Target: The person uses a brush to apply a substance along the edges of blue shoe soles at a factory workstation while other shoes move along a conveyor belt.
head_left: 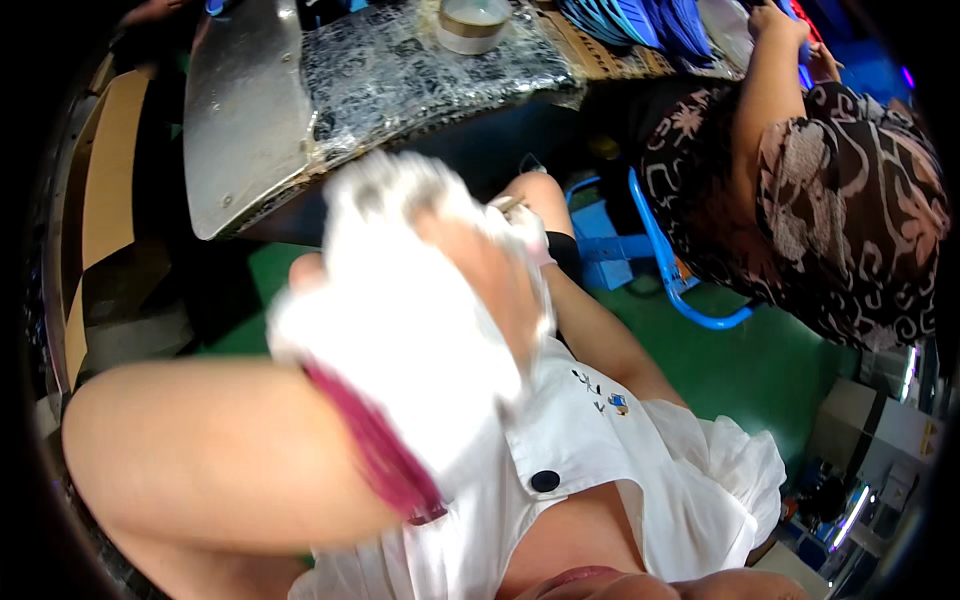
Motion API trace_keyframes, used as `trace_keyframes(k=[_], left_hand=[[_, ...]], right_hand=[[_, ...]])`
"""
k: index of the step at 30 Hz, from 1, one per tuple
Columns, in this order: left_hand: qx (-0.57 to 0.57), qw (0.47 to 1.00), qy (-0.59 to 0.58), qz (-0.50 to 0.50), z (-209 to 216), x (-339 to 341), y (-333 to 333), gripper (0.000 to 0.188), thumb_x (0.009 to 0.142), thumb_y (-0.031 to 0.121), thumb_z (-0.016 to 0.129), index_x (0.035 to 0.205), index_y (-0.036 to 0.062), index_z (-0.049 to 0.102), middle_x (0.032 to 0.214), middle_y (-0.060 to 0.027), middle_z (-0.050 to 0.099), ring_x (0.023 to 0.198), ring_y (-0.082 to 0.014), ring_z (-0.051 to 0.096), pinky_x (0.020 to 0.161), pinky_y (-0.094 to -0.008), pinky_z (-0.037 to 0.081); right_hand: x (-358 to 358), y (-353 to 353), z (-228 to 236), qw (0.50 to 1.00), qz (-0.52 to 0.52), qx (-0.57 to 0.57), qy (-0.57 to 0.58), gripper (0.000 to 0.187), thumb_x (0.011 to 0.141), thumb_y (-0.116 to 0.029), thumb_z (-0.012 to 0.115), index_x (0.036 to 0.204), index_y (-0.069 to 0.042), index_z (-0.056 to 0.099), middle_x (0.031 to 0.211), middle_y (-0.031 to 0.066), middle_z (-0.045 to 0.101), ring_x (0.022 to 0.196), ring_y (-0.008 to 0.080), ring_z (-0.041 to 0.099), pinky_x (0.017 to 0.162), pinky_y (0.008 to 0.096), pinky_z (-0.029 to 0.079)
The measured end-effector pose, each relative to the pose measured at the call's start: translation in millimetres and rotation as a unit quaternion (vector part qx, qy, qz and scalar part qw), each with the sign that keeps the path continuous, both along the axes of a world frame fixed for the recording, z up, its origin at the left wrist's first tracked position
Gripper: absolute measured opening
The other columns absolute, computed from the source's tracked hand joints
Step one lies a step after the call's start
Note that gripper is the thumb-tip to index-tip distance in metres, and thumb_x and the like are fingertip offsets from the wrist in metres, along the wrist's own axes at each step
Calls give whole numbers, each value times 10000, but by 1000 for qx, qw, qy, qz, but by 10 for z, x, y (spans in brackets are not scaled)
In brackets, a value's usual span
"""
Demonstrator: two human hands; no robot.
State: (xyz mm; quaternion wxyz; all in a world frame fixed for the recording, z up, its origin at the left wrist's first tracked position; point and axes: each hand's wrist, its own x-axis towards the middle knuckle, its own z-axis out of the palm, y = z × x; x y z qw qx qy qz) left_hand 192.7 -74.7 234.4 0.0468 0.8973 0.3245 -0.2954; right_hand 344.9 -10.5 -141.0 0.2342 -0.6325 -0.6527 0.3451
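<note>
Left hand [410, 290] raised, blurred

My white glove [385, 330], magenta-cuffed, covers it; grip: cannot tell. Right hand [525, 228], beyond, near my knee [541, 189], partly hidden; grip likewise unclear. Cardboard [582, 48] on the table [245, 120]: dark lettering. My shirt [575, 440]: small coloured figures.

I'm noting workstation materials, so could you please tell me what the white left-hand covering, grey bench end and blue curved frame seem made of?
White covering: probably matte fabric, from its loose outline; blur hides the weave.
Grey bench end: likely dull sheet metal, given its soft reflections.
Blue frame: perhaps glossy painted metal; smooth, bent tubing.
</note>
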Motion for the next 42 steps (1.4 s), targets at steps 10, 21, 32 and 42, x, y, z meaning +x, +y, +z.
trace_keyframes(k=[10, 21, 32, 42], left_hand=[[373, 744, -303, 465, -1656, -1929, 1151, 487, 860, 395, 567, 1151, 5, 543, 1144, -235, 554, 1084, -385, 514, 912, -414, 424], [496, 768, -214, 343, -2241, -2052, 1338, 519, 886, 334, 503, 1347, 116, 409, 1418, -170, 348, 1331, -351, 287, 1095, -530, 156], [471, 697, -356, 407, -2159, -2045, 1350, 161, 794, 199, 580, 805, 38, 575, 962, -175, 565, 925, -392, 506, 831, -452, 398], [287, 381, -709, 520, -2375, -1362, 57, 60, 820, 59, 616, 837, 6, 591, 1441, -146, 320, 1015, -189, 524, 816, -294, 444]], right_hand=[[-99, -57, -93, 990, -5, 46, 131, 296, 871, -337, 550, 896, -62, 654, 802, 133, 671, 793, 307, 651, 729, 394, 507], [-142, -19, 55, 997, 1, -30, 72, 334, 870, -329, 589, 907, -6, 665, 790, 138, 675, 754, 245, 661, 672, 337, 499], [-264, -72, 32, 999, 26, 36, -10, 491, 868, -460, 445, 782, -17, 640, 749, 175, 651, 757, 350, 633, 702, 427, 492], [-138, -39, 179, 999, 11, -24, -27, 423, 872, -448, 488, 834, -58, 649, 763, 106, 669, 754, 272, 657, 697, 387, 506]])
